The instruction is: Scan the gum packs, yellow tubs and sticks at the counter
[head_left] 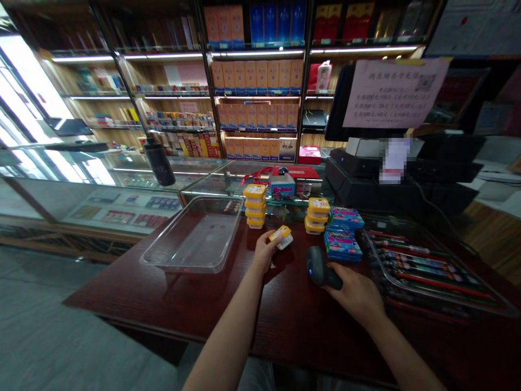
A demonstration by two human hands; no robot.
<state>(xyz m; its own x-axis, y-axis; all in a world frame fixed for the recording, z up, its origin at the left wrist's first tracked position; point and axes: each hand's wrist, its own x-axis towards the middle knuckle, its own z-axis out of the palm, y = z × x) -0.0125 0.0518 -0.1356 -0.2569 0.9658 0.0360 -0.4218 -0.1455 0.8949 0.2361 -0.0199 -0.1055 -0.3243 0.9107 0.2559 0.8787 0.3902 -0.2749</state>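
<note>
My left hand [266, 252] pinches a small tub with a yellow lid [281, 237], tilted so that a printed label on its side shows. In my right hand [356, 290] is a dark barcode scanner [319, 267] with a small blue light, its head turned toward the tub. Behind the held tub, a stack of similar yellow-lidded tubs [255, 206] stands on the dark red table [280, 315]. A shorter stack of the same tubs [316, 216] is further right, beside piled blue packets [343, 244].
An open clear plastic bin [195, 233] sits at the left. Another clear tray [439, 266], holding pens or similar sticks, is at the right. Beyond are a small printed box [282, 186], a glass counter [122, 168], a monitor with a paper sign [393, 95] and stocked shelves [256, 79].
</note>
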